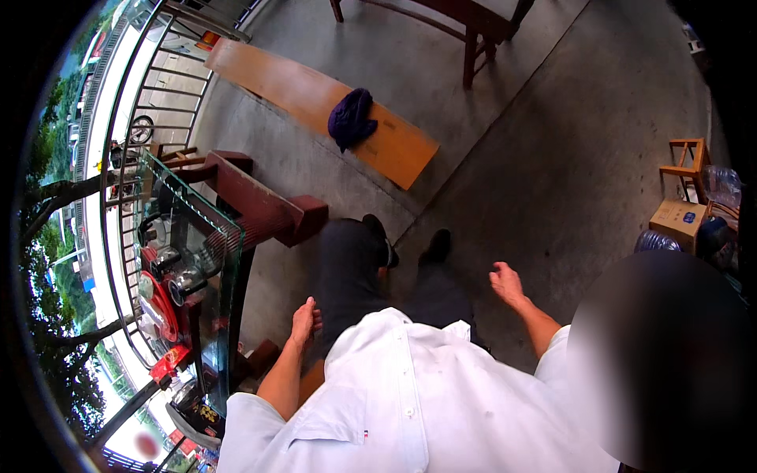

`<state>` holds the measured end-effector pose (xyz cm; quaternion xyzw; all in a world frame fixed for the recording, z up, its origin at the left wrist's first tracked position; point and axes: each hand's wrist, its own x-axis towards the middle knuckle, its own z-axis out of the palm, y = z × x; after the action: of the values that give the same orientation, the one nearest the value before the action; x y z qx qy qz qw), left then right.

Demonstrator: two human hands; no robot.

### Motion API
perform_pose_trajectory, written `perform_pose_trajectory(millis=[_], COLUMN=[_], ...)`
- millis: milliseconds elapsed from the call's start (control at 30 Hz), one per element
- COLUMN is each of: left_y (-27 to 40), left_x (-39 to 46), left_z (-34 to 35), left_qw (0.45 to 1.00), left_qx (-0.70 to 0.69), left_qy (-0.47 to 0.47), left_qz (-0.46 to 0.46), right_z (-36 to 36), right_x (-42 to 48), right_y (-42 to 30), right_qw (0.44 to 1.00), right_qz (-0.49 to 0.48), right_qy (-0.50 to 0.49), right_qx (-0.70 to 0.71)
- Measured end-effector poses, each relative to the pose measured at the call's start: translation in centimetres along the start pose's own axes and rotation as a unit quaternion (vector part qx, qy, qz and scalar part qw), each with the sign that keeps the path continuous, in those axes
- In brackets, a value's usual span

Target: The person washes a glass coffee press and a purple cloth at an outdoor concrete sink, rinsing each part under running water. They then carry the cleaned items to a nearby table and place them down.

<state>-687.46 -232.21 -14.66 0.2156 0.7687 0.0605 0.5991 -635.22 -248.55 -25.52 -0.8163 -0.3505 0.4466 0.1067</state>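
My left hand (304, 320) hangs beside my dark-trousered left leg (349, 260), its fingers loosely curled and nothing held. My right hand (507, 284) is held out to the right over the concrete floor (532, 195), also empty, with the fingers slightly bent. Closest to my left hand is a glass-topped table (236, 284) with dark red wooden parts. On it are glass pots (183, 281) and a red round tray (159, 307). Ahead, a dark purple bundled cloth item (353, 118) lies on a long, flat brown piece (295, 88); I cannot tell whether it is cardboard or wood.
A dark red wooden seat (260, 198) stands front left, before a metal railing (168, 88). Another dark wooden bench (470, 35) is at the far top. To the right are a wooden stool (686, 168), a cardboard box (677, 224) and plastic bottles (656, 241). A blurred patch covers the lower right.
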Motion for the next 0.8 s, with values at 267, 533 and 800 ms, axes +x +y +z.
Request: perform_pose_trajectory(millis=[267, 533, 800], left_y=[-5.9, -1.9, 3.9], left_x=[0.5, 0.7, 0.1], left_z=[-2.3, -7.3, -14.2], left_qw=[0.993, 0.988, 0.862], left_qx=[0.017, -0.070, -0.107], left_qy=[-0.007, 0.140, 0.437], left_qz=[-0.120, 0.014, 0.235], right_z=[2.3, 4.2, 3.1], right_x=[-7.1, -1.2, 7.0], right_y=[3.0, -8.2, -22.1], right_qw=[0.985, 0.983, 0.991], right_qz=[0.165, 0.141, 0.001], right_qy=[-0.025, -0.115, -0.117], right_qx=[-0.039, 0.024, 0.061])
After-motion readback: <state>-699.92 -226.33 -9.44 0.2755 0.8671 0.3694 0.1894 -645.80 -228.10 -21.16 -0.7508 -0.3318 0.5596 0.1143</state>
